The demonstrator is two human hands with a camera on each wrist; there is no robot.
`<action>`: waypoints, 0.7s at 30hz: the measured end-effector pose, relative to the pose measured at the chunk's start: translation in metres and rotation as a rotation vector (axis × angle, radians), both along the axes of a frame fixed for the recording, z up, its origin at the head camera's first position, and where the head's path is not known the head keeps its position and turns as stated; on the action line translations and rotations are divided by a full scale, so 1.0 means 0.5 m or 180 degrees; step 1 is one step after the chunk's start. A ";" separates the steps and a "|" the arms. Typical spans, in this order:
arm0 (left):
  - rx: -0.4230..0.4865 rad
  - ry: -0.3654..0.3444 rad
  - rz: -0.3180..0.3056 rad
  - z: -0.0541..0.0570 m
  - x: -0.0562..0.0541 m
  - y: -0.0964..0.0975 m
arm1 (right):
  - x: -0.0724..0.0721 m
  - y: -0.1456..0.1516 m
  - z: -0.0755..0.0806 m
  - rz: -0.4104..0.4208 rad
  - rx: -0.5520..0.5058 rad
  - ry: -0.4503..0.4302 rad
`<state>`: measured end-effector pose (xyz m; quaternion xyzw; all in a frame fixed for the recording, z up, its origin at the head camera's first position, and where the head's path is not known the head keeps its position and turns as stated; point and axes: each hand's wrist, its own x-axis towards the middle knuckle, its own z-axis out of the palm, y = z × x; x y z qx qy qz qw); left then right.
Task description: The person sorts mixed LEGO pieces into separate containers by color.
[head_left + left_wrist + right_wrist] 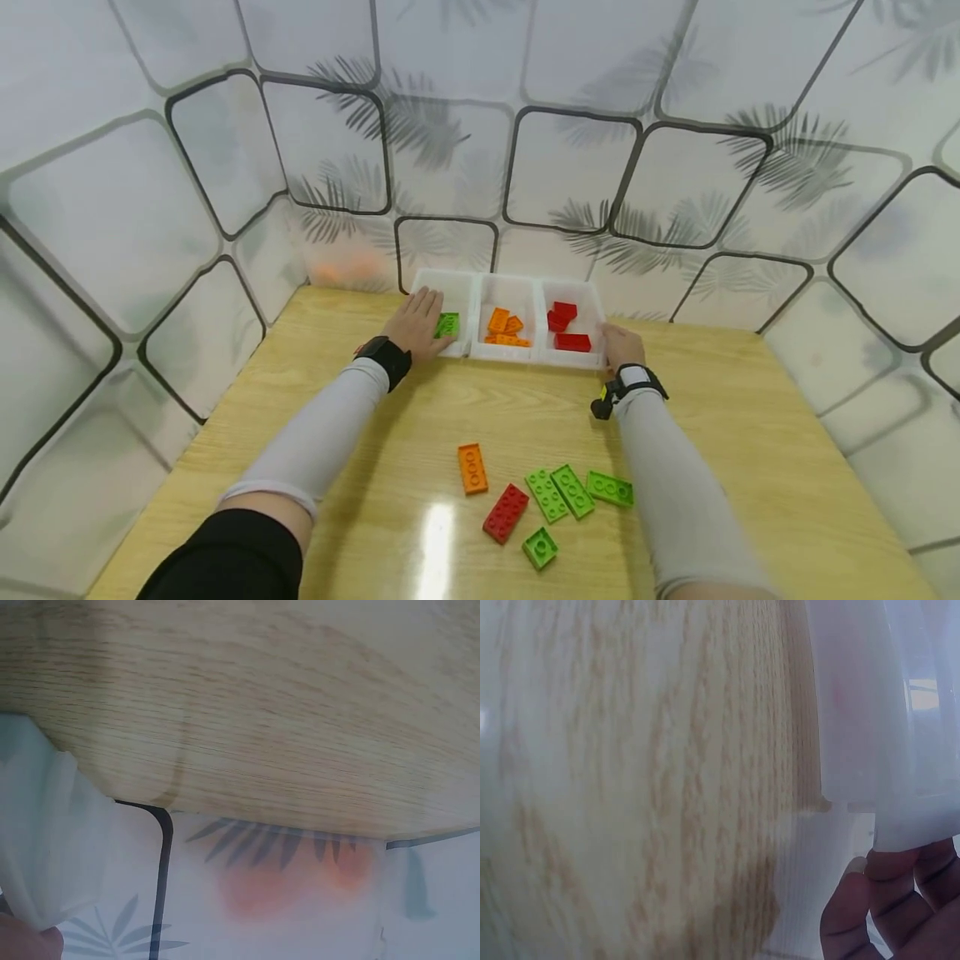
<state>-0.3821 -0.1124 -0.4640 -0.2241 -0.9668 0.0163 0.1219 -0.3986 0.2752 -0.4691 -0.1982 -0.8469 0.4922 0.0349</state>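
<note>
Three white plastic bins stand side by side at the table's back. My left hand (415,321) lies over the outer edge of the left bin (456,292), fingers stretched along it and thumb near the front. Green bricks (447,324) sit in that bin, partly covered by the hand. My right hand (622,345) grips the outer side of the right bin (587,293), its fingertips curled at the rim in the right wrist view. Red bricks (572,342) lie in the right bin, orange bricks (507,340) in the middle bin (517,289).
Nearer on the wooden table (360,517) lie an orange brick (472,468), a red brick (506,513), a small square green brick (540,547) and three longer green bricks (572,490). A patterned curtain wall (450,175) rises right behind the bins.
</note>
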 end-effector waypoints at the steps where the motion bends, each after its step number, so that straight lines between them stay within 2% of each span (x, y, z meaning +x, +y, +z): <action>1: 0.0003 -0.0032 -0.0013 0.002 0.004 0.000 | 0.000 0.003 0.001 0.0015 -0.0004 0.0020; 3: -0.0051 -0.0024 -0.0062 0.009 0.012 0.003 | 0.002 0.007 0.005 0.0063 0.0000 0.0074; 6: -0.0178 0.0246 -0.0267 0.021 0.032 0.015 | 0.005 0.011 0.010 0.0124 0.0000 0.0145; 9: -0.0246 0.0630 -0.0636 0.029 0.064 0.038 | 0.007 0.013 0.015 0.0151 0.0005 0.0204; 11: -0.0238 0.0753 -0.0909 0.030 0.095 0.056 | 0.008 0.013 0.016 0.0142 0.0001 0.0220; 12: -0.0218 0.0740 -0.1054 0.030 0.113 0.066 | 0.008 0.012 0.017 0.0141 -0.0005 0.0226; 14: -0.0198 0.0607 -0.1337 0.027 0.151 0.083 | 0.009 0.010 0.016 0.0139 -0.0044 0.0218; 17: -0.0270 0.0197 -0.1676 0.019 0.210 0.102 | 0.010 0.004 0.013 0.0131 -0.0085 0.0164; 21: -0.0462 -0.0399 -0.1921 0.002 0.274 0.116 | 0.012 -0.003 0.008 0.0105 -0.0098 0.0098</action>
